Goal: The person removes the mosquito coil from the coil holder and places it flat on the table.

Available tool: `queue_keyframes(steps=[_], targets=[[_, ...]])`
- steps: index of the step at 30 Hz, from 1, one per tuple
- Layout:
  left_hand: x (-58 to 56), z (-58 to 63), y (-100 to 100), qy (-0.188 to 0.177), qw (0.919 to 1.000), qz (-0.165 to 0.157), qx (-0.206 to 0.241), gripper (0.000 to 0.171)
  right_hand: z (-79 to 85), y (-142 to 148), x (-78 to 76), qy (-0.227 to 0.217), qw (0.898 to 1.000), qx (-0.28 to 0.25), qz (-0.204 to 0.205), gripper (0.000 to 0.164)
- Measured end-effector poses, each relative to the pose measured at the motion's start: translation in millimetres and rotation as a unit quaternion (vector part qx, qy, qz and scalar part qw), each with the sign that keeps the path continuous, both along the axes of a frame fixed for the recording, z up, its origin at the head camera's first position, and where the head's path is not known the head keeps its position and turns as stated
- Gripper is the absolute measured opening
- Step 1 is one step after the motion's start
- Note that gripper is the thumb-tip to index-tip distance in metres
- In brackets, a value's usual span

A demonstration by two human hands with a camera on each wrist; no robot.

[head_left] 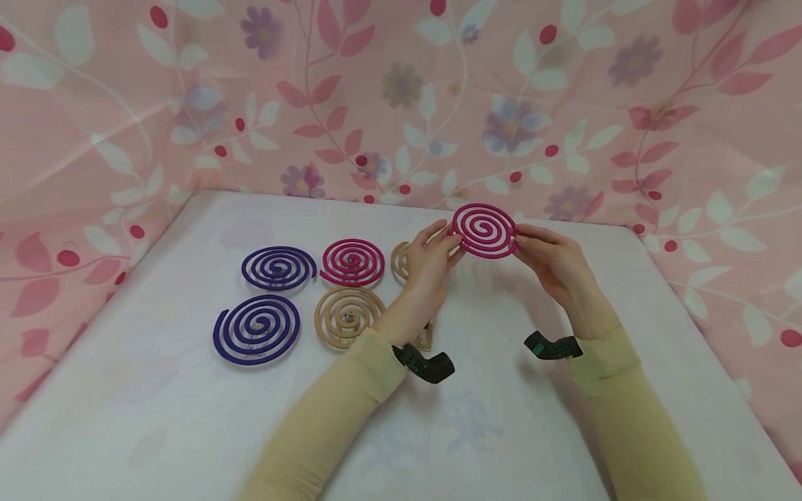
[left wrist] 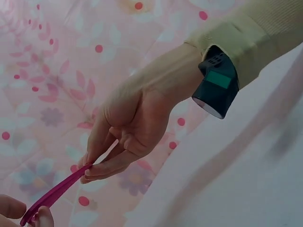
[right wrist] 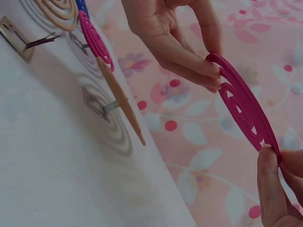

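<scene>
A magenta mosquito coil (head_left: 483, 227) is held up above the far part of the table, between both hands. My left hand (head_left: 432, 261) pinches its left edge and my right hand (head_left: 554, 264) pinches its right edge, thumb and fingers on the rim. Seen from the right wrist, the coil (right wrist: 250, 106) is tilted nearly edge-on. Behind my left hand a tan coil (right wrist: 119, 94) rests on a metal stand (right wrist: 110, 108). A bare metal stand (right wrist: 16, 40) with an upright prong is partly hidden by my left forearm in the head view.
To the left are two dark blue coils (head_left: 259, 325), another magenta coil (head_left: 352, 261) and a front tan coil (head_left: 326, 320). The white-covered table (head_left: 489, 417) ends at a pink floral cloth (head_left: 401, 104) at the back and sides.
</scene>
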State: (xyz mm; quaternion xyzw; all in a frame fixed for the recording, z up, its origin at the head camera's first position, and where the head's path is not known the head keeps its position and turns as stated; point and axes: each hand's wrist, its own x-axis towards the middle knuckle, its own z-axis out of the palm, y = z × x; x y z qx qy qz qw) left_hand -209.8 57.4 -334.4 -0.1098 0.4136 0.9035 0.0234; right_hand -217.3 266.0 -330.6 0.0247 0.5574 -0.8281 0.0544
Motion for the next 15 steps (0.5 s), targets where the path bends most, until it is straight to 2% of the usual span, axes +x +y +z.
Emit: queue_keyframes(steps=[4,7,15], targets=[[-14.7,-0.2,6.4,-0.005,0.9996,0.020,0.018,0.044,-1.6,-1.4,-10.5,0.012,0.999,-0.041,-0.011,0.022],[-23.1,-3.4,10.0,-0.011,0.9988,0.041,0.021,0.044,-4.9,-4.1,-16.6,0.009,0.998,-0.051,-0.025,0.021],[-36.1,-19.8,15.3,0.007,0.9969,0.078,0.012,0.041,-11.5,-5.1,-22.5,-0.006,0.997,-0.049,-0.054,0.029]])
